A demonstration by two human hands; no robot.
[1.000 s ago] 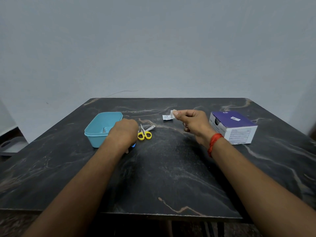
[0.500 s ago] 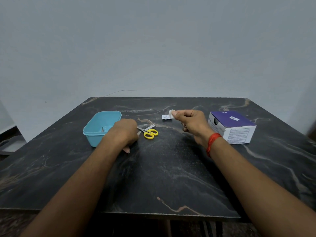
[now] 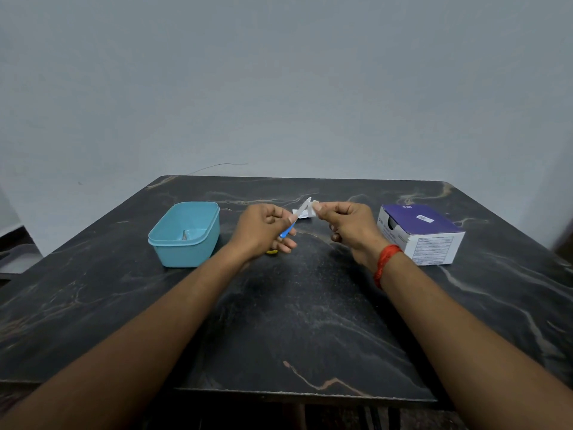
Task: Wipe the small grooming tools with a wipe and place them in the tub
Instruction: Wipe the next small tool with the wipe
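My left hand [image 3: 263, 228] holds a nail file [image 3: 299, 216] with a blue handle and a pale blade, lifted above the table and angled up to the right. My right hand [image 3: 347, 225] pinches a small white wipe [image 3: 315, 207] right at the blade's tip. A light blue tub [image 3: 186, 234] stands to the left with a small metal tool [image 3: 184, 234] lying inside. Only a bit of the yellow scissors' handle [image 3: 272, 251] shows under my left hand.
A purple and white carton [image 3: 418, 232] stands at the right of the dark marble table [image 3: 294, 321]. A torn white sachet [image 3: 302, 215] lies behind the hands. The table's front edge is near me.
My left hand has picked the blue-handled file up off the table beside the scissors and brought it up to the wipe in my right hand. The scissors are now mostly hidden.
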